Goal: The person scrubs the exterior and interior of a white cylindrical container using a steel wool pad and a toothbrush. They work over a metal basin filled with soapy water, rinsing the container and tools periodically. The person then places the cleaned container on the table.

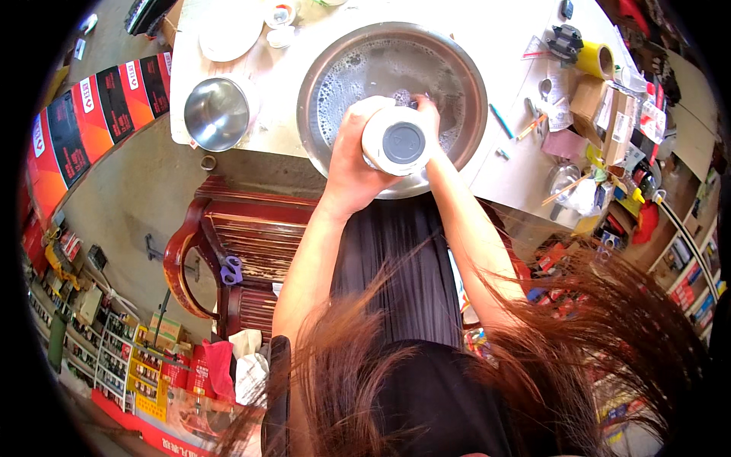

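A white round container [373,143], like a cup or bottle, points its end with a grey disc [403,143] up toward me. My left hand [350,164] is wrapped round its left side. Along the far right side curls my right hand [429,114], closed against the container, its fingertips partly hidden. A small dark bit shows beside those fingers, too small to name. Both hands are over the near half of a wide metal basin [474,114], which holds cloudy water [343,76] with suds. The container's other end is hidden from view.
Left of the basin a shiny metal bowl [217,114] sits near the white table's edge, with a white plate [228,38] beyond it. Yellow tape [595,61], cardboard boxes [590,103] and clutter crowd the right. A wooden chair [251,232] with purple scissors [231,270] stands below.
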The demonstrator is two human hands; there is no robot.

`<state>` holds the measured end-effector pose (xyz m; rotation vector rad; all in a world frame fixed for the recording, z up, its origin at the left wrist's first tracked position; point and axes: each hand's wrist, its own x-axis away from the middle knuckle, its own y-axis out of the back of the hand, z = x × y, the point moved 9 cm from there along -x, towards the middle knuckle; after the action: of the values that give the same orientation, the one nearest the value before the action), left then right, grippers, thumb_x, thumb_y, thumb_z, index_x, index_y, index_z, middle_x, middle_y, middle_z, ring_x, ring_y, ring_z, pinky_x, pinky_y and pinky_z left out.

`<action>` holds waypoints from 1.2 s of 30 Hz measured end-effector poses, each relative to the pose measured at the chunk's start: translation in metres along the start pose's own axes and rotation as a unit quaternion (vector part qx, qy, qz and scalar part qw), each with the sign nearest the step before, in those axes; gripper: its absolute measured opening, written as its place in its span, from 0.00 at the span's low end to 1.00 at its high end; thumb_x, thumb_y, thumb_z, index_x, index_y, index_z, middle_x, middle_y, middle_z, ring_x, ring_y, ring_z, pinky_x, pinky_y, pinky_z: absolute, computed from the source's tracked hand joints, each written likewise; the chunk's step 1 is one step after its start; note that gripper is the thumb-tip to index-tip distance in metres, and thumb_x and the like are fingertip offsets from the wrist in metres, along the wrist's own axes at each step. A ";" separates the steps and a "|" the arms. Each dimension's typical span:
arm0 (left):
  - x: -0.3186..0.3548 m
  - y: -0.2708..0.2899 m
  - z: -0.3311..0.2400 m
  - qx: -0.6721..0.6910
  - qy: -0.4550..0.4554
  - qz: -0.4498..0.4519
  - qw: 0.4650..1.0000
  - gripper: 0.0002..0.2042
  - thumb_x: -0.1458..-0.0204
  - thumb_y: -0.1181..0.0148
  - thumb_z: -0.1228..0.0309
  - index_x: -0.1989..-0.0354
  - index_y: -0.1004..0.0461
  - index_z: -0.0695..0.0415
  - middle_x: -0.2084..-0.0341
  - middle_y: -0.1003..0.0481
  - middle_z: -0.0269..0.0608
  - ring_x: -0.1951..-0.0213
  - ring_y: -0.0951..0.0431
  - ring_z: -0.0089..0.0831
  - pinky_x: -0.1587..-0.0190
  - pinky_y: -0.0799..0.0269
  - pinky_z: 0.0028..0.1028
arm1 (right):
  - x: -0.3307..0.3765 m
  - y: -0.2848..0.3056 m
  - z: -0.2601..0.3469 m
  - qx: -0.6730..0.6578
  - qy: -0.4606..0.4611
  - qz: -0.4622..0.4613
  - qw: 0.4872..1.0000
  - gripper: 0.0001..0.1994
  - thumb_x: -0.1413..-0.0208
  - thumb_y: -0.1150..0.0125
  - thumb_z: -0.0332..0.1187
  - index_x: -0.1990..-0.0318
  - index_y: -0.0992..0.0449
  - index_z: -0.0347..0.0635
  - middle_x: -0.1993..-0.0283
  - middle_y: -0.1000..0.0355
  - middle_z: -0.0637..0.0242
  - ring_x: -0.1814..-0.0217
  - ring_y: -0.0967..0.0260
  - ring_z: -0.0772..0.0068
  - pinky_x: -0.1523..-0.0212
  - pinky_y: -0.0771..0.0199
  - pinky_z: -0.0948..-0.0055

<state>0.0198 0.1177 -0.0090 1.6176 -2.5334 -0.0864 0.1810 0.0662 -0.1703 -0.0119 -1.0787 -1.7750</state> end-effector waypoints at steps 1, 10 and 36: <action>0.000 0.000 0.001 -0.011 -0.002 -0.003 1.000 0.43 0.71 0.22 0.79 0.40 0.36 0.55 0.44 0.32 0.41 0.42 0.31 0.37 0.39 0.35 0.34 | -0.001 -0.005 -0.013 -0.098 -0.090 0.041 0.990 0.15 0.45 0.36 0.28 0.52 0.23 0.29 0.57 0.23 0.50 0.53 0.24 0.54 0.48 0.25 0.63; 0.000 -0.007 -0.006 -0.133 -0.039 -0.031 0.990 0.38 0.73 0.23 0.75 0.46 0.31 0.54 0.50 0.27 0.43 0.45 0.29 0.47 0.43 0.36 0.44 | 0.080 0.104 0.091 -0.354 -0.054 -0.038 0.933 0.09 0.40 0.38 0.27 0.55 0.22 0.32 0.50 0.23 0.64 0.51 0.28 0.78 0.47 0.29 0.76; 0.003 -0.037 -0.007 -0.235 -0.041 0.070 0.969 0.33 0.68 0.28 0.75 0.46 0.31 0.60 0.52 0.27 0.50 0.50 0.28 0.51 0.45 0.35 0.45 | 0.086 0.135 0.128 -0.147 0.227 -0.006 0.963 0.08 0.47 0.40 0.17 0.61 0.21 0.35 0.54 0.21 0.57 0.50 0.23 0.60 0.48 0.24 0.66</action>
<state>0.0528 0.0993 -0.0062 1.2700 -2.4232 -0.6928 0.1837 0.0761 0.0348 0.2114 -0.4849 -1.8166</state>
